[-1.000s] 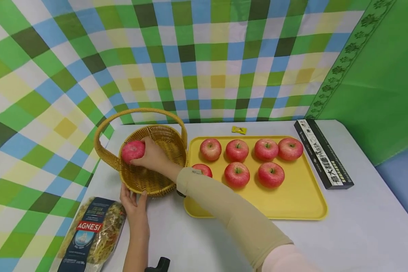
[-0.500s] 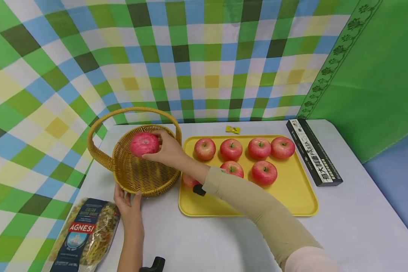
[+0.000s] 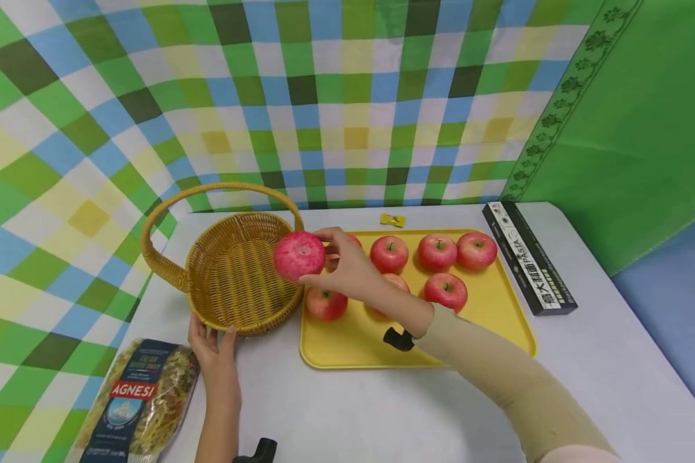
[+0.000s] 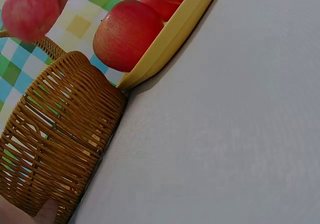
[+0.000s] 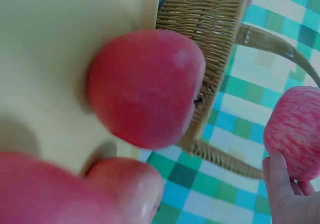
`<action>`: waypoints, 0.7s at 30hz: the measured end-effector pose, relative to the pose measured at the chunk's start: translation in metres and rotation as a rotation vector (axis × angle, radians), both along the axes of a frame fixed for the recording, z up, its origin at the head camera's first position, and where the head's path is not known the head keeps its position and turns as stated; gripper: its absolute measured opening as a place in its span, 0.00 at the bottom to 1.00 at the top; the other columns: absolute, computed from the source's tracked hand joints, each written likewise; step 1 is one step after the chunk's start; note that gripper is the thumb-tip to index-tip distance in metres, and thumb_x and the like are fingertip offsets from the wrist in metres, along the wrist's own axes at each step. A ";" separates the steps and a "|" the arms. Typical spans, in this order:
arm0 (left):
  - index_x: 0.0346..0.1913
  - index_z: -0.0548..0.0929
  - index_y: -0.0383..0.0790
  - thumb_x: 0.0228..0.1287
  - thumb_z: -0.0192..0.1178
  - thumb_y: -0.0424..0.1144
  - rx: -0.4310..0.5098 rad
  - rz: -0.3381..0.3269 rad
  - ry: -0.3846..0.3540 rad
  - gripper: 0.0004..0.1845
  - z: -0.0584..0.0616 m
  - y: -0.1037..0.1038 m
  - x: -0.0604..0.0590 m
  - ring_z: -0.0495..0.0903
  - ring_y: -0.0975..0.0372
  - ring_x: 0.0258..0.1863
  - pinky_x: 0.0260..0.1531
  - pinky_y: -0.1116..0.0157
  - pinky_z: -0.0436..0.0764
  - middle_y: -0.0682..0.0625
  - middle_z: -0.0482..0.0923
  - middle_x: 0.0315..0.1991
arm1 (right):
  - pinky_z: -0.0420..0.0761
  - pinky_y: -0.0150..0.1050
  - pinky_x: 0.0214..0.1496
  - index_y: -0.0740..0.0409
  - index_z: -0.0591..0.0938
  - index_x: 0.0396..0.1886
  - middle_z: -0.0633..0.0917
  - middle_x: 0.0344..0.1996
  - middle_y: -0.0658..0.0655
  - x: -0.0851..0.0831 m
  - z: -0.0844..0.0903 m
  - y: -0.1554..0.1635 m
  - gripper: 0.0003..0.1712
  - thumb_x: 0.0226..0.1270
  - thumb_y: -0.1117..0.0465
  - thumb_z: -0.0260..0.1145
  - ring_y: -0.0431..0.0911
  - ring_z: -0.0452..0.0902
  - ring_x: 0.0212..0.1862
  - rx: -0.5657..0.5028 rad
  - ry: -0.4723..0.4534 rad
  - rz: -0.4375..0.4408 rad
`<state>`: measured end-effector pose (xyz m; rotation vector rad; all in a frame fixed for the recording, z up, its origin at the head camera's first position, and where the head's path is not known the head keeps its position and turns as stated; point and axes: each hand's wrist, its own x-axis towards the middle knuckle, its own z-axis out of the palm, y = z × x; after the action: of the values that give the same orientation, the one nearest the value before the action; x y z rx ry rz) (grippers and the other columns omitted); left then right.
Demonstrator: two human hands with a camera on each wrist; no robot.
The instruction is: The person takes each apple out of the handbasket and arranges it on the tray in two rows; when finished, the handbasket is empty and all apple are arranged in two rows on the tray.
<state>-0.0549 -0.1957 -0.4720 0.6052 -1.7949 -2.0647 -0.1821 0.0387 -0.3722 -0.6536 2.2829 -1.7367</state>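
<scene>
My right hand grips a red apple in the air over the gap between the wicker basket and the yellow tray. The same apple shows at the right edge of the right wrist view, with the fingers under it. The basket has nothing inside it. My left hand rests flat against the basket's near wall, a fingertip touching the weave. Several red apples lie on the tray, the nearest one by the tray's left rim.
A bag of Agnesi pasta lies at the table's front left. A long black pasta box sits right of the tray, and a small yellow packet lies behind it. Checked cloth hangs behind the table and at its left.
My right hand has lifted the apple out of the basket and carried it right, to the tray's left edge. The left hand has stayed on the basket.
</scene>
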 end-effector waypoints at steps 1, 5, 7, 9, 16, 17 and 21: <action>0.76 0.36 0.61 0.73 0.52 0.36 0.008 -0.001 0.003 0.42 0.000 0.000 0.000 0.39 0.58 0.75 0.70 0.64 0.54 0.55 0.33 0.76 | 0.80 0.47 0.54 0.53 0.67 0.62 0.76 0.53 0.51 0.003 0.001 0.008 0.44 0.47 0.53 0.80 0.48 0.74 0.53 -0.008 -0.009 -0.007; 0.76 0.36 0.60 0.73 0.51 0.35 0.028 -0.001 0.009 0.41 0.000 0.001 -0.002 0.37 0.59 0.75 0.70 0.64 0.53 0.55 0.32 0.76 | 0.79 0.46 0.55 0.52 0.67 0.63 0.75 0.54 0.50 0.017 0.008 0.040 0.44 0.48 0.54 0.80 0.48 0.74 0.53 -0.005 -0.028 -0.047; 0.76 0.36 0.60 0.73 0.51 0.35 0.024 0.003 0.002 0.41 0.000 0.001 -0.002 0.37 0.59 0.75 0.70 0.65 0.53 0.56 0.32 0.76 | 0.80 0.47 0.54 0.50 0.67 0.63 0.75 0.55 0.49 0.024 0.011 0.055 0.44 0.47 0.53 0.80 0.48 0.74 0.53 0.016 -0.026 -0.083; 0.76 0.36 0.61 0.73 0.50 0.36 0.018 0.007 -0.011 0.41 0.000 0.001 -0.002 0.37 0.60 0.75 0.70 0.65 0.53 0.56 0.32 0.76 | 0.79 0.50 0.54 0.48 0.67 0.64 0.74 0.56 0.50 0.032 0.012 0.070 0.44 0.47 0.53 0.80 0.49 0.73 0.54 0.033 -0.024 -0.121; 0.76 0.37 0.60 0.73 0.51 0.37 0.016 0.006 -0.005 0.40 0.001 0.003 -0.001 0.39 0.60 0.75 0.70 0.66 0.52 0.56 0.33 0.76 | 0.80 0.44 0.53 0.54 0.65 0.66 0.73 0.58 0.55 0.055 0.009 0.132 0.45 0.50 0.59 0.79 0.51 0.73 0.55 0.074 0.034 -0.288; 0.76 0.38 0.59 0.73 0.51 0.36 0.013 0.009 0.000 0.40 0.001 0.003 -0.001 0.39 0.60 0.74 0.70 0.66 0.53 0.56 0.34 0.76 | 0.81 0.40 0.52 0.57 0.65 0.66 0.73 0.58 0.57 0.058 0.009 0.141 0.44 0.51 0.61 0.78 0.51 0.73 0.55 0.066 0.044 -0.312; 0.76 0.39 0.59 0.73 0.50 0.35 0.003 0.014 0.011 0.40 0.001 0.002 -0.002 0.40 0.59 0.74 0.70 0.66 0.54 0.56 0.35 0.76 | 0.79 0.28 0.49 0.61 0.62 0.67 0.72 0.59 0.60 0.067 0.002 0.178 0.44 0.54 0.64 0.76 0.49 0.71 0.56 0.060 0.054 -0.428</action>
<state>-0.0570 -0.1933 -0.4708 0.6039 -1.7770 -2.0573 -0.1150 0.2172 -0.3706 -0.2080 2.6492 -1.8268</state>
